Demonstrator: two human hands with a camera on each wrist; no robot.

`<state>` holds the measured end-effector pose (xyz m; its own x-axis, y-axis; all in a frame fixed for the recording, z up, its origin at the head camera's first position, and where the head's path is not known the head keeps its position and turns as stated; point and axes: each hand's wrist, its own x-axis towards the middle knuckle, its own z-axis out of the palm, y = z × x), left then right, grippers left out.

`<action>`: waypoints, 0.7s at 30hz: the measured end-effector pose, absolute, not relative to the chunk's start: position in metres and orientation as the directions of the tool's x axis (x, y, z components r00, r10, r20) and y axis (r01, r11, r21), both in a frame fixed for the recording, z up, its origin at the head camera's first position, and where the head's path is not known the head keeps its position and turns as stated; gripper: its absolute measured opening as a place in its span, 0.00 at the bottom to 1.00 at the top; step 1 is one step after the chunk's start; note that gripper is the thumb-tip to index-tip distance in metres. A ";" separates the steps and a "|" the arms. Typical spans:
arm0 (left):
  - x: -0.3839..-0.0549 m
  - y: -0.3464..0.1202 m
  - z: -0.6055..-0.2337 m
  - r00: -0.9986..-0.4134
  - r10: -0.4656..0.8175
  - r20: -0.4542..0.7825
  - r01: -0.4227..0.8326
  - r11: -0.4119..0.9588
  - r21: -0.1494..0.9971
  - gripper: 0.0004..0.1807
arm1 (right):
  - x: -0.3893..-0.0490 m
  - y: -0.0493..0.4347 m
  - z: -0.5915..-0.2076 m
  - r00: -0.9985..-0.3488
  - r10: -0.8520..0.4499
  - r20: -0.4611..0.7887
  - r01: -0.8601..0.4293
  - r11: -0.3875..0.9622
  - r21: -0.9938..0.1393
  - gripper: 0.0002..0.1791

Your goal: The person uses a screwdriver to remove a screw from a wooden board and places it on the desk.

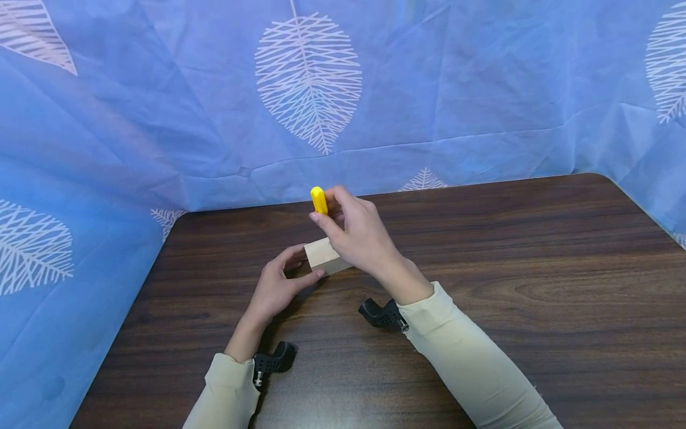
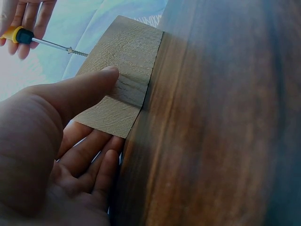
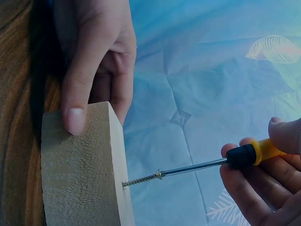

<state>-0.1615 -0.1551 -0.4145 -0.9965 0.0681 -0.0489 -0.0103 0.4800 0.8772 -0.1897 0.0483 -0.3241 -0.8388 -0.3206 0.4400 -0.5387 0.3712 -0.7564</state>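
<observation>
A pale wooden block (image 1: 328, 257) lies on the table. My left hand (image 1: 276, 289) grips its left end, thumb on the near side and fingers on the far side. My right hand (image 1: 361, 229) holds a screwdriver (image 3: 244, 156) by its yellow and black handle above the block. In the right wrist view the metal shaft meets the head of a screw (image 3: 143, 180), whose tip touches the block's upper face. Most of the screw's thread stands out of the wood. In the head view my right hand hides the shaft and the screw.
The dark wood-grain table (image 1: 509, 268) reaches to a blue curtain (image 1: 429, 89) with white leaf prints behind and at both sides. A black wrist mount (image 1: 276, 357) sits at my left wrist and another mount (image 1: 380, 313) at my right.
</observation>
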 end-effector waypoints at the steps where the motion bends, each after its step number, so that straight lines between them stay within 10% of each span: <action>1: -0.162 -0.155 -0.414 -0.996 0.069 -0.050 -0.011 0.478 0.878 0.34 | -0.190 0.048 -0.324 -0.836 -0.322 0.444 -0.543 0.370 -0.754 0.14; 21: -0.161 -0.156 -0.415 -0.996 0.074 -0.054 -0.013 0.466 0.884 0.33 | -0.190 0.049 -0.322 -0.823 -0.297 0.485 -0.565 0.332 -0.755 0.14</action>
<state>-0.1613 -0.1557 -0.4149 -0.9957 0.0744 -0.0544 -0.0134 0.4664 0.8844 -0.1899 0.0494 -0.3221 -0.8227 -0.2968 0.4848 -0.5650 0.3323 -0.7553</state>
